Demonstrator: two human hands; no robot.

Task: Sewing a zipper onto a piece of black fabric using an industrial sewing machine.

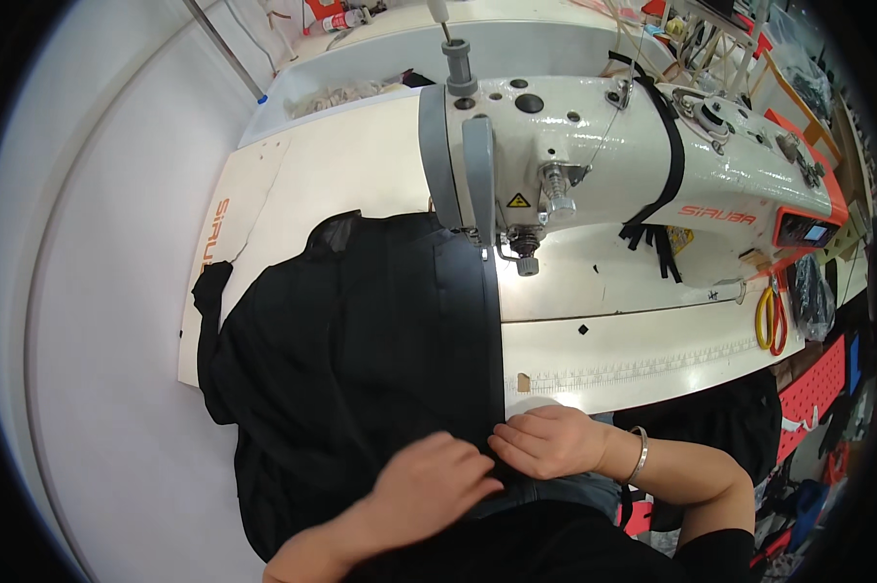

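A black garment (361,330) of thin cloth is spread over the left part of the sewing table and hangs over its front edge. Its straight right edge runs up to the needle area of the white sewing machine (604,146). At the near end of that edge, my right hand (550,442) pinches the cloth; a bracelet circles that wrist. My left hand (434,491) is just left of it, over the garment, slightly blurred, its fingers loosely bent and the thumb apart. Cloth under the presser foot is partly hidden by the machine head.
Yellow-and-red-handled scissors (771,319) hang at the table's right end. A ruler scale (642,364) runs along the front edge. Black strips (657,243) dangle under the machine arm. Behind the machine is a white trough (361,68) holding scraps. A white wall (108,291) stands at left.
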